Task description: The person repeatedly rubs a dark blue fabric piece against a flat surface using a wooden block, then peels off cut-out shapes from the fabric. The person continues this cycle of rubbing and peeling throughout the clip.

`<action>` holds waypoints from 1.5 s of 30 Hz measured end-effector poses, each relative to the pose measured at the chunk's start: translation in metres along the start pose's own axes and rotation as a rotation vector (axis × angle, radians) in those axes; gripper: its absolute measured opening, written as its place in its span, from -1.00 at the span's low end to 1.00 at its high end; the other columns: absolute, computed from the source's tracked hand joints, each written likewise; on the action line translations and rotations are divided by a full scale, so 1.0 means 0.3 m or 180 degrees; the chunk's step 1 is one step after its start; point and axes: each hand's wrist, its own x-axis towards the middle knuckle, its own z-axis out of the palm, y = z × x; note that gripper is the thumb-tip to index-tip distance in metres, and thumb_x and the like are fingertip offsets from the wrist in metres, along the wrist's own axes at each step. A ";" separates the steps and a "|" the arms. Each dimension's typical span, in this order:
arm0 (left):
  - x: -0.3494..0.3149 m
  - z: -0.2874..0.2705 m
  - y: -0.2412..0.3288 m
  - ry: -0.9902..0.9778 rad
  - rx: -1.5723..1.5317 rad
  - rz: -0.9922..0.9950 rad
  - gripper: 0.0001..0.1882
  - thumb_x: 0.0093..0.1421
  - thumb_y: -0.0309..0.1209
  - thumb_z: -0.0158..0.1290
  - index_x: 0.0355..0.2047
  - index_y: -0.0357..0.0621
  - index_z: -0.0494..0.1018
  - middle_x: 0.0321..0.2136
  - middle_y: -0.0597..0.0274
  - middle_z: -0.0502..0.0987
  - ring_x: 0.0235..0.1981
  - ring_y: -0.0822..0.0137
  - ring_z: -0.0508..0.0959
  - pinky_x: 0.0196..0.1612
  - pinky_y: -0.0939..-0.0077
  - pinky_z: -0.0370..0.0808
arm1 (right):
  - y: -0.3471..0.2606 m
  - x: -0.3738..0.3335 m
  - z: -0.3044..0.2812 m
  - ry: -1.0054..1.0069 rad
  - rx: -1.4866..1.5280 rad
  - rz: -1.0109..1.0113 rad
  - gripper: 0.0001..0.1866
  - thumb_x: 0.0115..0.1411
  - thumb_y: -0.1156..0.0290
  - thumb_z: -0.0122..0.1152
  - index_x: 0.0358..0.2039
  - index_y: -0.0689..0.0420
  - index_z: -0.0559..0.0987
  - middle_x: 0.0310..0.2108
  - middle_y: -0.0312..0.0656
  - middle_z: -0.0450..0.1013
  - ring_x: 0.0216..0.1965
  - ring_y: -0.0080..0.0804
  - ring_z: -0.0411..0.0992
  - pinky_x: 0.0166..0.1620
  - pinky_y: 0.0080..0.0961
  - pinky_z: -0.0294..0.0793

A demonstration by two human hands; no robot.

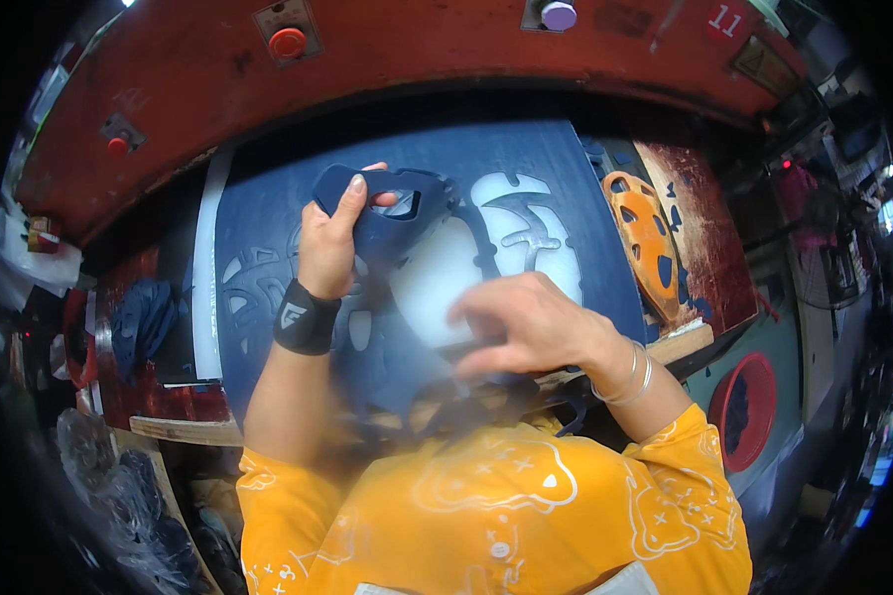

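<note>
My left hand, with a black band on its wrist, grips a dark blue flat cut piece with an opening through it. The thumb lies on top and fingertips show through and beyond it. The piece is lifted over a large blue sheet lying on the work surface. White shows through shaped gaps cut in the sheet. My right hand hovers over the sheet's near part, fingers apart and slightly curled, with nothing visible in them. The near edge of the sheet is blurred.
An orange cutting die lies right of the sheet, with blue scraps around it. Beyond stands a red machine beam with a red button. Blue cut pieces are piled at the left; a red basket stands lower right.
</note>
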 end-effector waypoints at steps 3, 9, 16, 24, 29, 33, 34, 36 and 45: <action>-0.020 0.011 -0.014 -0.0324 0.0543 0.0271 -0.59 0.33 -0.22 -0.04 -0.02 -0.34 0.47 -0.33 0.20 0.60 -0.30 0.48 0.51 -0.14 0.59 0.45 | -0.002 0.019 0.026 0.0332 -0.0324 0.0754 -0.61 0.05 0.09 0.31 -0.36 0.20 0.56 -0.47 -0.09 0.53 -0.43 -0.11 0.52 -0.33 -0.34 0.49; -0.094 0.096 -0.053 -0.0538 0.0385 0.0511 -0.61 0.32 -0.25 -0.01 -0.01 -0.32 0.47 -0.27 0.21 0.58 -0.23 0.49 0.51 -0.12 0.57 0.45 | 0.029 0.070 0.083 0.0834 -0.0629 0.0836 -0.52 0.15 0.00 0.20 -0.44 0.27 0.53 -0.50 0.02 0.53 -0.39 -0.07 0.54 -0.29 -0.26 0.52; -0.072 0.124 -0.050 -0.0432 0.0364 0.0481 -0.63 0.34 -0.25 -0.03 -0.04 -0.31 0.48 -0.37 0.24 0.58 -0.33 0.51 0.52 -0.25 0.62 0.48 | 0.084 0.058 0.095 0.1320 -0.0451 0.0102 -0.81 0.21 0.37 0.05 -0.47 0.19 0.51 -0.53 -0.02 0.48 -0.46 -0.03 0.48 -0.37 -0.22 0.46; 0.153 -0.094 0.092 0.0753 -0.1379 0.0307 -0.58 0.41 -0.19 -0.23 0.05 -0.27 0.35 -0.18 0.02 0.53 -0.37 0.29 0.56 -0.39 0.51 0.60 | 0.211 -0.076 0.093 0.1618 -0.0869 0.0866 -0.79 0.23 0.41 -0.07 -0.51 0.16 0.45 -0.61 -0.06 0.40 -0.51 -0.04 0.42 -0.39 -0.21 0.40; 0.273 -0.418 0.339 0.0539 -0.1070 0.1458 -0.56 0.42 -0.18 -0.31 0.15 -0.18 0.25 -0.02 0.07 0.50 -0.15 0.21 0.56 -0.15 0.42 0.61 | 0.256 -0.166 0.107 0.1361 -0.0864 0.1117 -0.78 0.26 0.37 -0.09 -0.49 0.14 0.45 -0.60 -0.07 0.42 -0.48 0.00 0.42 -0.30 -0.20 0.34; 0.151 -0.386 0.364 -0.0539 0.1577 0.1910 -0.50 0.27 -0.35 -0.01 0.22 -0.13 0.25 -0.05 0.07 0.53 -0.39 0.36 0.56 -0.24 0.48 0.55 | 0.267 -0.165 0.105 0.1332 -0.0612 0.1132 -0.73 0.29 0.35 -0.11 -0.52 0.14 0.46 -0.57 -0.11 0.46 -0.48 -0.02 0.44 -0.34 -0.21 0.36; 0.090 -0.337 0.328 -0.0881 0.2304 0.1966 -0.40 0.14 -0.40 0.09 0.21 -0.09 0.26 -0.06 0.10 0.52 -0.37 0.38 0.55 -0.22 0.48 0.53 | 0.266 -0.162 0.104 0.1371 -0.0499 0.1160 -0.72 0.29 0.35 -0.11 -0.53 0.14 0.46 -0.56 -0.11 0.47 -0.48 -0.02 0.44 -0.34 -0.21 0.36; -0.057 -0.248 0.230 -0.1810 0.3162 0.1466 -0.22 -0.15 -0.51 0.26 0.17 -0.02 0.33 0.01 0.10 0.46 -0.29 0.31 0.53 -0.17 0.43 0.51 | 0.258 -0.159 0.094 0.1274 -0.0515 0.1161 -0.72 0.29 0.36 -0.10 -0.53 0.15 0.47 -0.56 -0.11 0.47 -0.47 -0.04 0.45 -0.35 -0.23 0.38; -0.268 -0.293 -0.022 -0.2509 0.4285 0.2083 -0.28 -0.13 -0.45 0.15 0.15 0.14 0.35 -0.45 0.22 0.38 -0.39 0.19 0.47 -0.40 0.34 0.48 | 0.117 -0.043 0.013 0.1466 -0.0752 0.0779 -0.80 0.16 0.37 0.17 -0.25 0.20 0.56 -0.38 -0.10 0.50 -0.37 -0.25 0.47 -0.29 -0.40 0.44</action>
